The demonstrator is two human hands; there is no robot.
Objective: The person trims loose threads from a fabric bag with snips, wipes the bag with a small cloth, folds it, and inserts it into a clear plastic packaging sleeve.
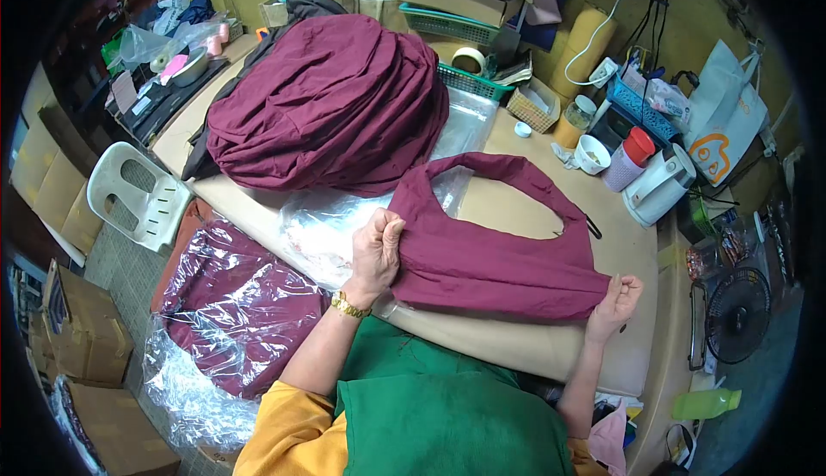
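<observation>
A maroon cloth piece (499, 270) with a wide loop, bag-like in shape, is stretched between my two hands above the near side of the table. My left hand (376, 252) is closed in a fist on its left edge. At its lower right corner, my right hand (616, 304) pinches the fabric. The loop lies away from me on the table, with a small black cord (594, 227) beside its right side. Beyond my left hand, a large heap of maroon cloth (327, 102) rests on clear plastic sheeting (314, 231).
A clear plastic bag (241, 304) of maroon cloth stands left of the table (619, 338), near a white plastic chair (142, 192). Along the right side are a white kettle (658, 185), a cup (592, 154) and a jar (575, 119). Cardboard boxes (90, 330) sit at far left.
</observation>
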